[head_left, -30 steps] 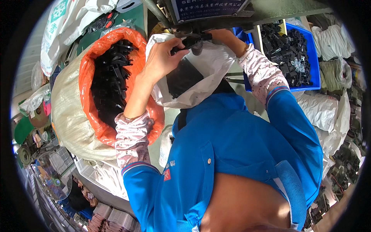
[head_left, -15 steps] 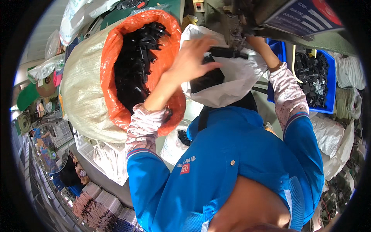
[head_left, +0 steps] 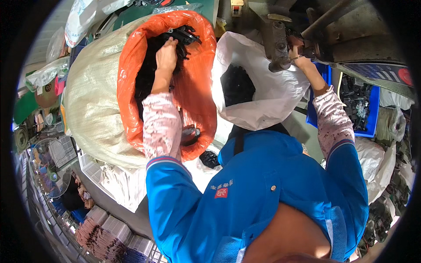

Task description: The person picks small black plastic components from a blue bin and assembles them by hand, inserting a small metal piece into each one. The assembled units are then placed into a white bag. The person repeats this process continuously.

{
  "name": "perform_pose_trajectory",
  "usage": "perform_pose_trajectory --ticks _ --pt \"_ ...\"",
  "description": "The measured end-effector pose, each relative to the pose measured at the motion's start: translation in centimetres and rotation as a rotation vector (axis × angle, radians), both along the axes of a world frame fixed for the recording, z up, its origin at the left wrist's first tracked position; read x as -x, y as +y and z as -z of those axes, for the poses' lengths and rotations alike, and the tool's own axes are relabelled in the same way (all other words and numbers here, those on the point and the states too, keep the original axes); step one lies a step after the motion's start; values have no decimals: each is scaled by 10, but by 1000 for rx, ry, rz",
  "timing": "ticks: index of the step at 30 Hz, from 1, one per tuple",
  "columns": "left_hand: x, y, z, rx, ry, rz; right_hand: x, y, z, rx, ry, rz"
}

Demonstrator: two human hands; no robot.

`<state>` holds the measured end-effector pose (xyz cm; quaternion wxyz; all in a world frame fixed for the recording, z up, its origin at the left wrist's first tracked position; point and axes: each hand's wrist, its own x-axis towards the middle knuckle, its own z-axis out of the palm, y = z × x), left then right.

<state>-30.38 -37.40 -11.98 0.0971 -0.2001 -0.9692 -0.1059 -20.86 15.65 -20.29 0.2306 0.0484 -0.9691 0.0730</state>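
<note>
My left hand (head_left: 165, 58) reaches into a big woven sack (head_left: 94, 94) with an orange plastic liner (head_left: 199, 74). Its fingers are closed on a black plastic part (head_left: 182, 34) at the top of a heap of similar parts. My right hand (head_left: 301, 60) is raised beside the metal head of a machine (head_left: 279, 46). Its fingers are curled and partly hidden there, and what they hold cannot be made out. Between my hands, a white plastic bag (head_left: 267, 107) gapes with black parts (head_left: 237, 85) inside.
A blue bin (head_left: 372, 109) of small black parts stands at the right, below the machine. White bags (head_left: 368, 153) are piled beyond it. At the left are a standing fan (head_left: 50, 168) and a white crate (head_left: 90, 168); stacked bundles (head_left: 98, 232) lie lower down.
My left hand has moved left from above the white bag, where it was spread, into the orange-lined sack and closed on a black part. A black bar near the machine head is gone from view.
</note>
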Motion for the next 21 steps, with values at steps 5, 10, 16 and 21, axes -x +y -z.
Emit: perform_pose_trajectory --ticks 5,10,16,21 --pt "-81 -34 -4 -184 68 61 -25 -43 -86 254 -66 -18" --pt "-155 -40 -44 -385 146 12 -84 -82 -179 1794 -546 -24" --pt "-194 5 -90 -1534 222 -357 -89 -102 -207 1807 -477 -220" --pt "-241 79 -97 -2058 -245 -497 -76 -96 -200 1812 -591 -336"
